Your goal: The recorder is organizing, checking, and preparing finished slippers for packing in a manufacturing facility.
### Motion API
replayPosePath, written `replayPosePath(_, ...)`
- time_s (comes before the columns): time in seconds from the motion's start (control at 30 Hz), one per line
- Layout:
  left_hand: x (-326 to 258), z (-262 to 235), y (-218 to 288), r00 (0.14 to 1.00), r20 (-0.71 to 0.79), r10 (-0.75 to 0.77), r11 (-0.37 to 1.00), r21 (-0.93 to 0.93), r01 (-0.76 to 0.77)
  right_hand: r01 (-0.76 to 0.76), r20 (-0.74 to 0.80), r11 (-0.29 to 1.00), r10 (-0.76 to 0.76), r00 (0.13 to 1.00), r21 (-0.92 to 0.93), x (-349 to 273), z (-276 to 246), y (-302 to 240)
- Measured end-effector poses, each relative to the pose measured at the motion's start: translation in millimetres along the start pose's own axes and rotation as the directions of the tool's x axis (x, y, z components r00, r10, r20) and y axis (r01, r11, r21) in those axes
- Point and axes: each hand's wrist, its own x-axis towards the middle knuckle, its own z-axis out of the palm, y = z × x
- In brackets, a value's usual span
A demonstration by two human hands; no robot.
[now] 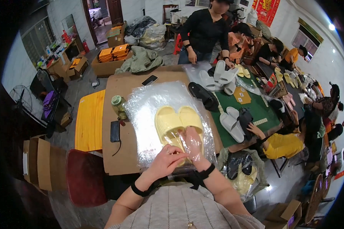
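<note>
by the yellow slippers [167, 121], the left hand [166, 160] pinches narrowly, seemingly steadying clear plastic [198, 157] over the right hand [193, 142], whose grip i cannot tell.

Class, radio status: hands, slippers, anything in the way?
Right hand under clear film, at yellow slippers. Left hand alongside, fingers pinched together, grip unclear. Hands partly hide slippers.

Bright, fairly even indoor light filled the room, with a ceiling lamp [331, 27] glaring white at upper right. Reflections washed over the clear plastic bags [142, 124] (their wrinkles glittered most), yet the pale yellow slippers [165, 117] looked crisp. A small hot spot gleamed on the tiled floor [269, 187]. Fisheye distortion bowed the walls [12, 70], dark vignetting swallowed the corners, and distant details at right were soft.
</note>
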Motion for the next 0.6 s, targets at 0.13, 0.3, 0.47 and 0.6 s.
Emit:
replayPosePath(0.13,-6,-5,1,0.999,0.050,-0.010,0.998,-0.059,0.013,-0.016,-0.017,1.000,0.016,1.000,0.006,18,6,3)
replayPosePath(0.3,-17,-21,-18,0.989,0.098,-0.111,0.992,-0.046,0.116,0.220,-0.098,0.968,-0.209,0.973,0.121,-12,-10,-3)
replayPosePath(0.47,-16,-22,-48,0.944,-0.177,-0.279,0.910,0.264,0.318,0.344,0.028,0.923,-0.354,0.935,0.174,-69,-61,1)
replayPosePath(0.6,-26,-11,-89,0.887,-0.140,-0.439,0.818,0.345,0.460,-0.212,0.726,0.794,-0.365,0.582,0.570,-68,-130,-2)
